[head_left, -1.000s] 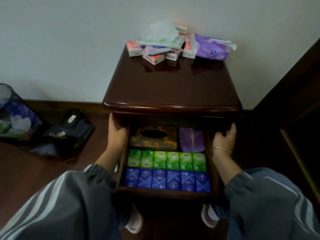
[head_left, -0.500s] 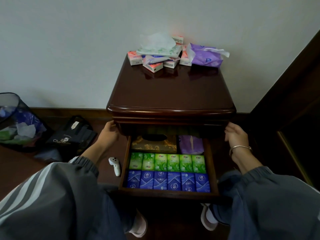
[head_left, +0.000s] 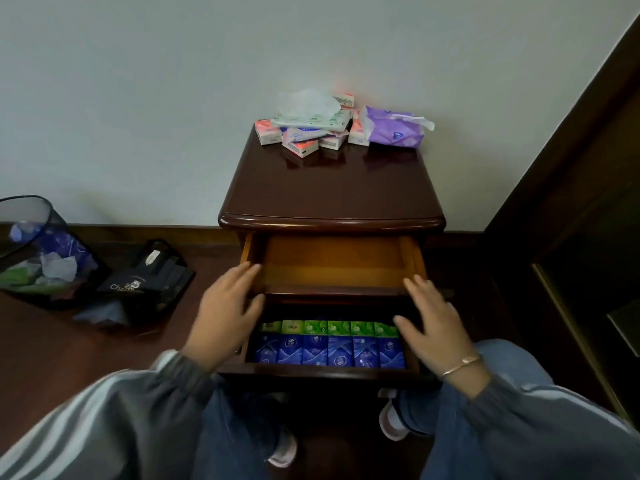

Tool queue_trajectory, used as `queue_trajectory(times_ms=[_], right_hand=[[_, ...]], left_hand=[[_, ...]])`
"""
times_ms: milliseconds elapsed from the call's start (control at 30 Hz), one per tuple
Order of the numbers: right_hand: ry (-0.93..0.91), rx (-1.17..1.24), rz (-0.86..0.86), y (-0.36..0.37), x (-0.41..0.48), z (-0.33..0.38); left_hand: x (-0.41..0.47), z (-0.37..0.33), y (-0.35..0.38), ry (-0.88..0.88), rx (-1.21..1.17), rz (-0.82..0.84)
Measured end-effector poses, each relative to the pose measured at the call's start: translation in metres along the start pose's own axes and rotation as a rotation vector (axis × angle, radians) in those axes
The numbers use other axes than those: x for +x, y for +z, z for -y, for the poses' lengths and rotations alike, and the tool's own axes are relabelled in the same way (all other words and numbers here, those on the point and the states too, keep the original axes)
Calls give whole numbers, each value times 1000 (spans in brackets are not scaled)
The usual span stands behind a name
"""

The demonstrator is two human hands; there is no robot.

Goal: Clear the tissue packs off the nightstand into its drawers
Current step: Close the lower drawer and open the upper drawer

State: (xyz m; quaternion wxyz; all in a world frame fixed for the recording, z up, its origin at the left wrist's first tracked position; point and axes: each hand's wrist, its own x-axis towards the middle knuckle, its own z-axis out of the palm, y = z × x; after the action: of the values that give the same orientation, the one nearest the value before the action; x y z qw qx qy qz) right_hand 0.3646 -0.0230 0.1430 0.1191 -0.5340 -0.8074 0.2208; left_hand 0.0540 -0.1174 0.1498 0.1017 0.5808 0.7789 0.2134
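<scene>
A dark wooden nightstand (head_left: 332,188) stands against the wall. A pile of small tissue packs (head_left: 304,133) and a purple tissue pack (head_left: 394,131) lie at the back of its top. The upper drawer (head_left: 332,265) is pulled out and bare inside. Below it the lower drawer (head_left: 329,370) is out too, with rows of green packs (head_left: 329,328) and blue packs (head_left: 329,349). My left hand (head_left: 225,317) hovers at the upper drawer's front left, fingers straight. My right hand (head_left: 433,323) is spread at its front right. Neither holds anything.
A black mesh waste bin (head_left: 38,247) with crumpled paper stands on the floor at the left, a black bag (head_left: 145,275) beside it. A dark wooden frame (head_left: 571,202) rises at the right. My knees and shoes are below the drawers.
The upper drawer has come out over the lower one. Both hands moved from the lower drawer's sides up to the upper drawer's front. The view has pulled back.
</scene>
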Motion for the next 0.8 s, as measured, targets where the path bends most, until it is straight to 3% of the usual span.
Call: queue_trajectory(times_ms=[133,233,333,500,800], right_hand=[[-21,-235,76,29,10,22],[-25,-290,42,32,11,22],[-74,-258,41,20,7,17],[-146,-147,116,3,-12,15],[-132,20,244,-7,-43,12]], left_hand=[[-3,-38,39,72,253,146],[-4,-45,50,35,303,118],[-4,-49,46,34,307,88],[-20,-49,24,67,234,188],[-50,-41,0,-62,94,281]])
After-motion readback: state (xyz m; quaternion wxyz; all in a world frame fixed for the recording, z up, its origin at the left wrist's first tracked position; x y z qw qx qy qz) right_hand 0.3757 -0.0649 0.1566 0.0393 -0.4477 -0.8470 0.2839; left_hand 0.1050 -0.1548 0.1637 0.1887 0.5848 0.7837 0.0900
